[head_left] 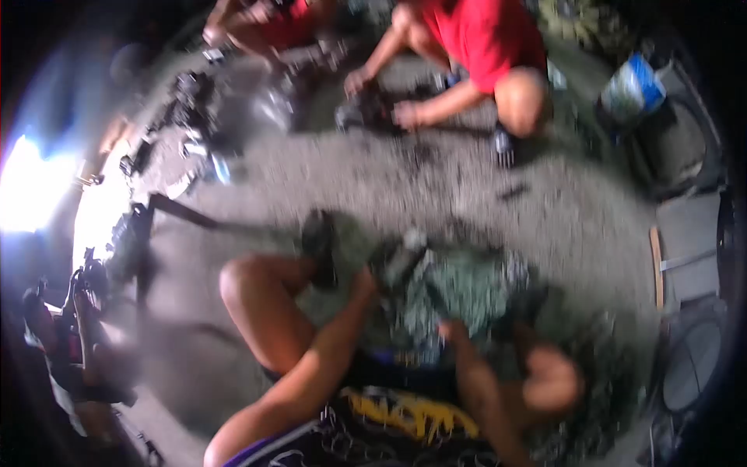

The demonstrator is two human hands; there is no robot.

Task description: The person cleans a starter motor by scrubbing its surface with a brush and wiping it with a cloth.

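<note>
Low between my bent knees, my left hand (366,283) reaches forward to the near end of a dark, blocky object (400,265). Blur hides whether its fingers are closed on that object. My right hand (451,331) is at the near edge of a heap of greenish, crumpled pieces (459,292); its fingers are smeared too, and I cannot make out anything in them. A small pale lump (415,238) lies just past the dark object.
Across the floor (311,167), a person in a red shirt (498,39) squats, both hands at a dark object (362,113). Another person (292,23) sits farther back. Dark parts (191,101) lie at left. A blue-and-white container (634,84) and a round fan-like frame (694,364) stand at right.
</note>
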